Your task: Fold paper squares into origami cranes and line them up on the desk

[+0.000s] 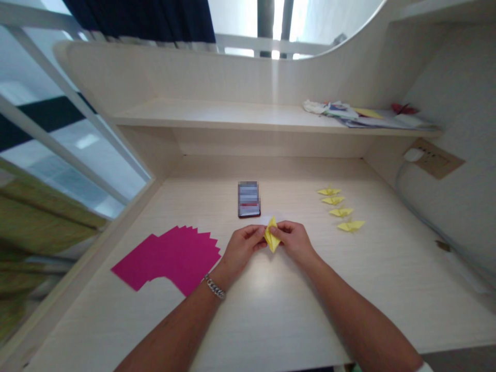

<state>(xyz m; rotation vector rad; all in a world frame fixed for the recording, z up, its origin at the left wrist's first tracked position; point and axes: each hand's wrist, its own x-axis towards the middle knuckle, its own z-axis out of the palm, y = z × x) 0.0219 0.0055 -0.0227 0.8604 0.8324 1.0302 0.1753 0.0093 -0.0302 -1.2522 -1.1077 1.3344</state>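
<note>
Between my two hands is a folded piece of yellow origami paper [273, 242], diamond-shaped with pointed ends at top and bottom. My left hand [248, 243] pinches its left edge with thumb and fingers. From the other side, my right hand [295, 238] grips it, the thumb lying across its front. Just beyond my hands a phone [248, 199] lies on the desk with its screen lit. Fanned-out magenta paper sheets [174, 256] lie to the left, partly behind my left wrist. Several finished yellow paper cranes [341, 212] stand in a slanting row on the right.
The pale wooden desk [271, 325] has a shelf [217, 114] across its back, carrying papers [368, 118] at the right. A white plug [414, 154] sits in the wall socket [439, 159], its cable [418, 214] running down the right side. Bed-frame rails [70, 111] are at the left.
</note>
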